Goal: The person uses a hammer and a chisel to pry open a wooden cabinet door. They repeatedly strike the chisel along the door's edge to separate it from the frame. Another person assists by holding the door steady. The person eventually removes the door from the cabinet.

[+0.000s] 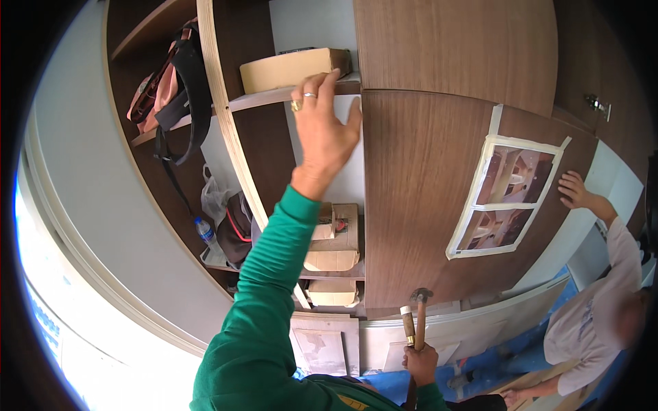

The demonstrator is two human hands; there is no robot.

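Note:
My left hand (323, 130) is raised in front of the shelves, thumb apart from the fingers. It overlaps the front edge of a shelf board (264, 99) and the lower part of a cardboard box (288, 70); whether it touches either, I cannot tell. Nothing shows in it. Low in the middle, my right hand (421, 364) is closed around a hammer (421, 318), head up, together with a second tool with a wooden handle (408, 327), white end cap and brass-coloured collar. That tool's lower end is hidden. Behind them stands a brown wood-grain cabinet door (418, 198).
Two taped pictures (510, 192) hang on the door. At right, a co-worker (593, 329) rests one hand (576, 190) by the door's edge. Bags (181, 89), a water bottle (204, 229) and open cartons (334, 257) fill the shelves. Boards (401, 339) lean below.

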